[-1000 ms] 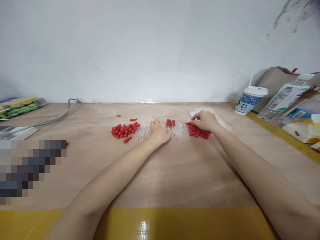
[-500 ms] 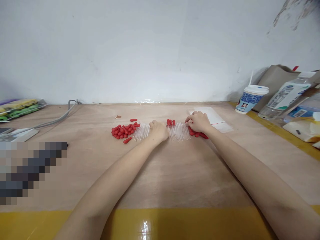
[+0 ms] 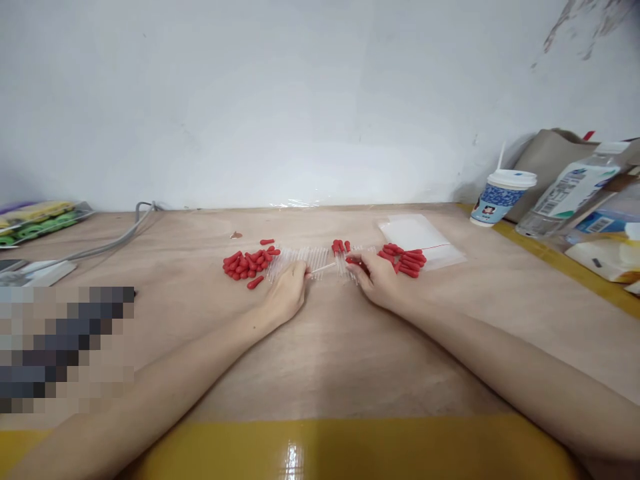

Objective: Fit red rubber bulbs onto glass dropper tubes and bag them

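My left hand (image 3: 289, 290) is closed on the near end of a thin clear dropper tube (image 3: 323, 269), which points right and slightly up. In my right hand (image 3: 377, 277), a red rubber bulb (image 3: 354, 261) is pinched between thumb and fingers, a short gap from the tube's free end. Behind both hands lies a row of clear tubes (image 3: 313, 255), partly covered by them. A few tubes at its middle have red bulbs (image 3: 341, 245) on their far ends. Left of the row is a heap of red bulbs (image 3: 245, 264); more red bulbs (image 3: 411, 261) lie beyond my right hand.
White plastic bags (image 3: 415, 233) lie at the back right. A paper cup (image 3: 503, 198) with a straw and a plastic bottle (image 3: 570, 190) stand farther right. A grey cable (image 3: 125, 235) and colourful packs (image 3: 43, 220) are at the left. A wall closes off the back.
My left hand has drawn back from the row with a tube in it. My right hand has moved left from the right-hand bulbs, carrying one red bulb towards the tube.
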`<state>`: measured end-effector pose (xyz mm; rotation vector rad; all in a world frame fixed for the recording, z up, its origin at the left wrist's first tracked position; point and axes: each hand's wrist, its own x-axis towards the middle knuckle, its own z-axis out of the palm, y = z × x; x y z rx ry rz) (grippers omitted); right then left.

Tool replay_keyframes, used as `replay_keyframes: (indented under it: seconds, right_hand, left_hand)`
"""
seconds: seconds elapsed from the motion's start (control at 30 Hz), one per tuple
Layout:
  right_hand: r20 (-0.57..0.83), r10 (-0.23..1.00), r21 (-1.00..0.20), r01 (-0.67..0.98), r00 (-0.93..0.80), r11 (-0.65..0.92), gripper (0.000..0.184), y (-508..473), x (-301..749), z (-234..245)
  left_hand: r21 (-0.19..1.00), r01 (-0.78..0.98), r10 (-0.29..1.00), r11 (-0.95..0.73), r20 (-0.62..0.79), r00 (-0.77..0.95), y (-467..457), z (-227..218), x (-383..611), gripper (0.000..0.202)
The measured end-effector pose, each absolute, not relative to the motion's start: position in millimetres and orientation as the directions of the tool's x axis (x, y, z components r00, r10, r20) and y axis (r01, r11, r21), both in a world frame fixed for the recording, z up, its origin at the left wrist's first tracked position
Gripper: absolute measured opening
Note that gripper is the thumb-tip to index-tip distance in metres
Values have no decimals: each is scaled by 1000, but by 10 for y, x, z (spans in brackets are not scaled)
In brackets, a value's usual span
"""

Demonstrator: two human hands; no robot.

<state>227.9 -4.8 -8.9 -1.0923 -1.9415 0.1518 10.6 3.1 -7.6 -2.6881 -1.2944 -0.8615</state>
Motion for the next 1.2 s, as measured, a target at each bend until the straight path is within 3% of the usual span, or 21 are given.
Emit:
replay_keyframes:
  seconds: [0.2, 0.77, 0.97, 1.2]
  right_hand:
    - [629, 717, -502, 546, -302, 671, 14, -141, 2275, -194]
    - [614, 738, -545, 525, -282, 654, 15, -120, 2275, -197]
    - [606, 738, -552, 512, -296, 658, 14, -117, 2295, -203]
    - [645, 688, -507, 487, -333, 711, 14, -129, 2315, -209]
  left_hand:
    - [209, 616, 605, -760, 574, 552, 62, -121, 65, 24]
    - [217, 621, 628, -753, 516, 582, 53, -100, 68, 25]
    - [184, 548, 558, -816, 499, 663, 86, -121, 34, 36]
    - [178, 489, 507, -854, 503, 700, 95, -111, 43, 34]
